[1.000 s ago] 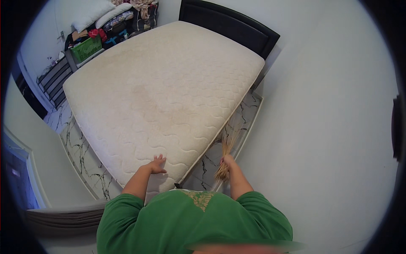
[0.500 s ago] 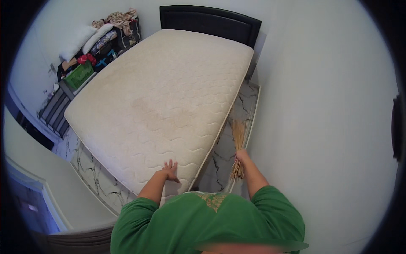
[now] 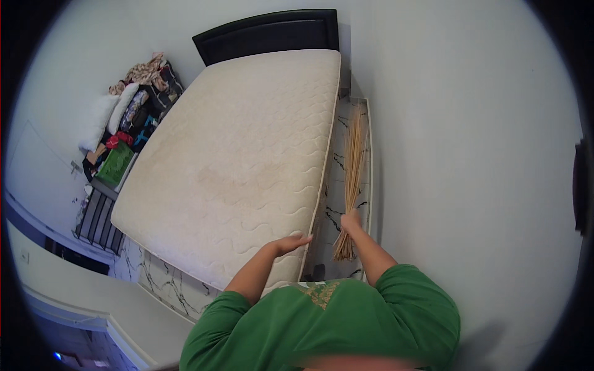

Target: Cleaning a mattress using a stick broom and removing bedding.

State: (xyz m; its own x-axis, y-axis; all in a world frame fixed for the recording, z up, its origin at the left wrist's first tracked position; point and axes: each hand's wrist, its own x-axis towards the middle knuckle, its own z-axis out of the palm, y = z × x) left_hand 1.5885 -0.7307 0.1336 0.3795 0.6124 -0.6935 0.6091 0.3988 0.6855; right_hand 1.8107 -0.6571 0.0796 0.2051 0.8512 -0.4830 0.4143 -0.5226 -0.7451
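Observation:
My right hand [image 3: 351, 221] is closed around a broom of thin straw-coloured sticks [image 3: 353, 162]. Its long bristles point away from me, over the strip of floor between the bed and the wall, and the bound butt end sticks out behind my fist. Fingers stretched out, my left hand [image 3: 292, 243] lies on the near right edge of a bare cream mattress [image 3: 241, 136] with brownish stains. That hand holds nothing.
A black headboard [image 3: 269, 38] stands behind the mattress. A white wall [image 3: 470, 154] borders the narrow marbled floor strip [image 3: 335, 201] on the right. At far left are pillows [image 3: 99, 122], piled clothes, a green crate [image 3: 115, 164] and a dark slatted rack [image 3: 100, 217].
My view has turned, and the broom's bristles now reach farther up the gap toward the headboard. My left hand has shifted from the mattress top to its right edge.

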